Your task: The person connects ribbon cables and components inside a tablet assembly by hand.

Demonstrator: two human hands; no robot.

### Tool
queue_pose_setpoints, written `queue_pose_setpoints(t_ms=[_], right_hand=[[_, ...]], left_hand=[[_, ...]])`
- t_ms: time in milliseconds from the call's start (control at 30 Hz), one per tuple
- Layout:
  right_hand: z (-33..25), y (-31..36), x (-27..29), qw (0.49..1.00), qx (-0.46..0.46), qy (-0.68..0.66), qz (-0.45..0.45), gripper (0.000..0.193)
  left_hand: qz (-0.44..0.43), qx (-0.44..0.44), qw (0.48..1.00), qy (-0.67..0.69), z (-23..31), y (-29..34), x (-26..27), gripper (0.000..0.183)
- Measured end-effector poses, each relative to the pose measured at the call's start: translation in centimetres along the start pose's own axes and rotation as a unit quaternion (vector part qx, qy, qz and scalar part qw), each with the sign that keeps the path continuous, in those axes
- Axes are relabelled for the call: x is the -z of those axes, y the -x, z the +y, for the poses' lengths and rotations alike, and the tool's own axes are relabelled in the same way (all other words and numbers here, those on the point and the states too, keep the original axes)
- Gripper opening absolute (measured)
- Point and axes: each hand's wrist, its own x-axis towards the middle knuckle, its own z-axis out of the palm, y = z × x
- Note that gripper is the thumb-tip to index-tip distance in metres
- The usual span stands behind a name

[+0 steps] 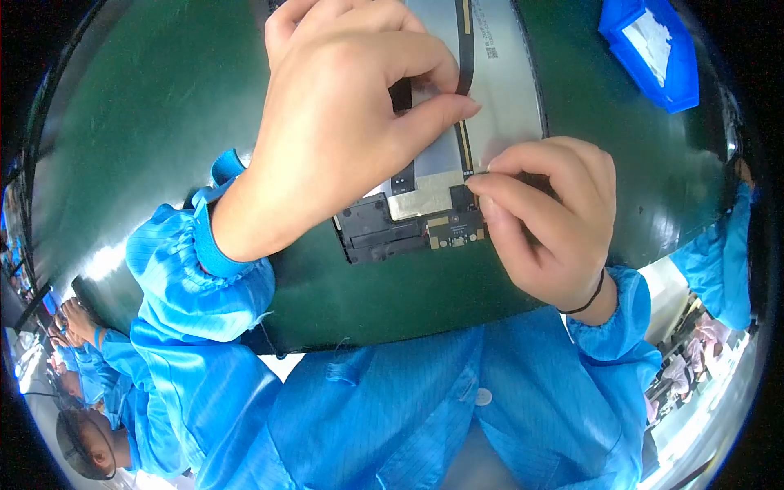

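An opened tablet-like device lies in front of me, with a silvery inner face, a black plastic piece at its near end and a small circuit board beside that. Along it runs a narrow black flat ribbon cable with gold-coloured stretches. My left hand reaches over the device, its thumb and forefinger pinched on this cable. At the cable's near end, my right hand has its thumb and fingertips pressed together above the board; what they hold is hidden.
A green mat covers the curved table. At the far right stands a blue bin with white pieces in it. Another person in blue sits at the lower left, and a blue sleeve shows at the right edge.
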Motion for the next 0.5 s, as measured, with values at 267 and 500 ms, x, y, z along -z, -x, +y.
queue_pose_setpoints(t_ms=[267,500], right_hand=[[-0.3,-0.4,0.6,1.000,0.004,0.001,0.009,0.024],[0.6,0.0,1.0,1.000,-0.005,-0.005,-0.002,0.024]], left_hand=[[0.015,-0.004,1.000,-0.008,0.6,-0.3,0.7,0.017],[0.010,-0.005,1.000,-0.012,0.9,-0.9,-0.1,0.017]])
